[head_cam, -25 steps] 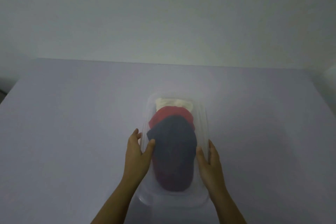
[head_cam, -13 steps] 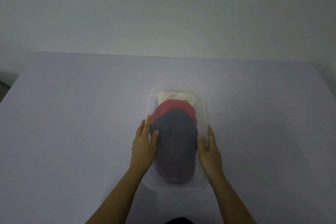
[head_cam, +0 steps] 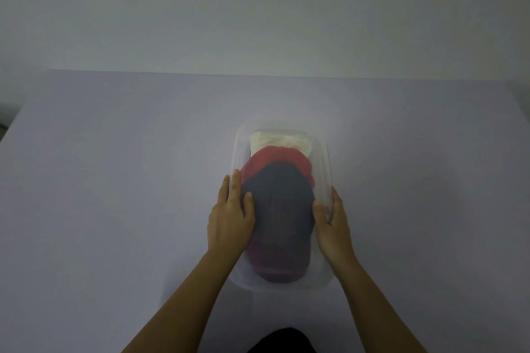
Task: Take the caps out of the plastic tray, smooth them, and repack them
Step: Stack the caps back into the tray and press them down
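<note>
In the head view, the clear plastic tray (head_cam: 325, 157) sits on the table (head_cam: 114, 180), midway between its side edges and closer to the near edge, with the caps stacked inside: a dark blue cap (head_cam: 279, 200) on top, a red cap (head_cam: 275, 157) beneath it, and a cream cap (head_cam: 279, 139) at the far end. The left hand (head_cam: 231, 218) grips the tray's left wall, fingers outside, thumb inside against the dark blue cap. The right hand (head_cam: 332, 226) pinches the right wall the same way

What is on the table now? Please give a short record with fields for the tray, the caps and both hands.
container: clear plastic tray on the table
caps: three inside, overlapping: dark blue cap on top, red cap partly beneath, cream cap at far end
left hand: holds the left wall, thumb inside on dark blue cap
right hand: holds the right wall, thumb inside
removed: none yet
</note>
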